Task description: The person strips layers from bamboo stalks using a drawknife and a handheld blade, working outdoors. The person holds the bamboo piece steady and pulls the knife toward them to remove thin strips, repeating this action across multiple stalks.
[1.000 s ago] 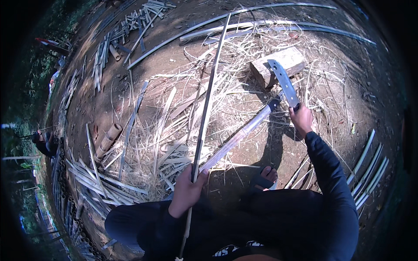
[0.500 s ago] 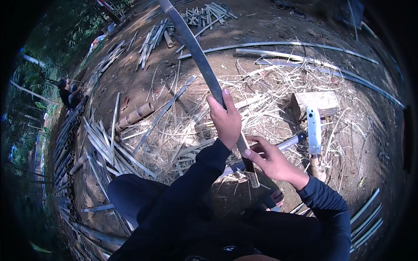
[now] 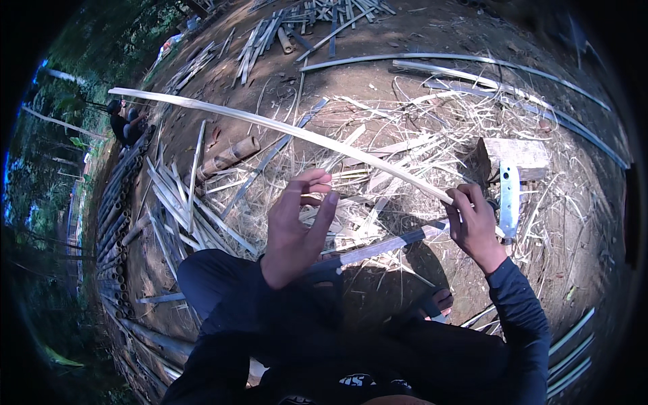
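Note:
A long pale bamboo strip (image 3: 297, 132) slants across the view from the upper left, with its near end in my right hand (image 3: 476, 226). The right fingers are closed around it. My left hand (image 3: 297, 223) is raised below the strip, apart from it, thumb and fingers parted and nothing between them. Lower down, a flat greyish bar (image 3: 395, 244) lies slanting above my lap. Beside the right hand is a broad metal blade (image 3: 511, 199) with holes, its lower part hidden by the hand.
A wooden block (image 3: 516, 156) stands behind the blade. Pale shavings (image 3: 405, 145) cover the ground. Cut strips (image 3: 179, 192) and a bamboo tube (image 3: 229, 156) lie left, long strips (image 3: 466, 59) farther off. Another person (image 3: 128, 123) sits at far left near stacked bamboo poles (image 3: 115, 236).
The strip has swung left from steeply upright and shows its pale face instead of its dark one. My left hand has let go and moved down-left; the right hand moved right, now gripping the end.

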`<state>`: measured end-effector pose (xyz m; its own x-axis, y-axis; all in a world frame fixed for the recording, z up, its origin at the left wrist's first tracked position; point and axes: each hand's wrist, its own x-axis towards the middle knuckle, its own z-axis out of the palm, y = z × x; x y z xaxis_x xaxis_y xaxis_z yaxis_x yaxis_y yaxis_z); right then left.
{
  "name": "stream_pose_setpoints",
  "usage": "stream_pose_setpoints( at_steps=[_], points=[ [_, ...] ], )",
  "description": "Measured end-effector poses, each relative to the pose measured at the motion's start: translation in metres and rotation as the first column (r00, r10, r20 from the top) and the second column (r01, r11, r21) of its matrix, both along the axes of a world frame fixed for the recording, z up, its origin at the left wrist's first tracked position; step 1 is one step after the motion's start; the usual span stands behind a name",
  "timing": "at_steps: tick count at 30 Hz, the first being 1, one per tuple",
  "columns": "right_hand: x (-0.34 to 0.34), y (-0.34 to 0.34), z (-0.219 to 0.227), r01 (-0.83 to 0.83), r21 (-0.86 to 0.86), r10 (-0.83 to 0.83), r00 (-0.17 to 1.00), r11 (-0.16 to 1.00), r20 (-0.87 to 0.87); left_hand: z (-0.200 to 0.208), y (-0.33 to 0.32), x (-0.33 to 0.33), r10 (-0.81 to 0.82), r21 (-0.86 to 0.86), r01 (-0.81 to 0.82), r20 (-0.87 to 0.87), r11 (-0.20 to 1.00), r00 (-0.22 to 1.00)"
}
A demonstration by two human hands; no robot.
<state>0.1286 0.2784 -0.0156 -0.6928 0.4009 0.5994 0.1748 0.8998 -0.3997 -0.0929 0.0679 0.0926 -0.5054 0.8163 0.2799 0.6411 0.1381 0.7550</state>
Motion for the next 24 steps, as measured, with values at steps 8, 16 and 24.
stream_pose_setpoints(
  at_steps=[8,16,24],
  points=[
    [0.048,0.081,0.038,-0.096,0.325,0.073,0.994,0.941,0.083,0.157,-0.067,-0.08,-0.471,-0.59,-0.309,-0.795,0.746,0.382],
    [0.029,0.11,0.053,0.158,0.427,-0.164,0.986,0.89,-0.023,0.071,-0.097,-0.059,0.078,-0.78,0.556,0.597,0.287,0.798],
    [0.175,0.116,-0.168,0.673,0.22,-0.65,0.492,0.706,0.579,-0.075,-0.004,0.046,0.143,-0.434,0.583,0.867,0.687,0.477]
  ],
)
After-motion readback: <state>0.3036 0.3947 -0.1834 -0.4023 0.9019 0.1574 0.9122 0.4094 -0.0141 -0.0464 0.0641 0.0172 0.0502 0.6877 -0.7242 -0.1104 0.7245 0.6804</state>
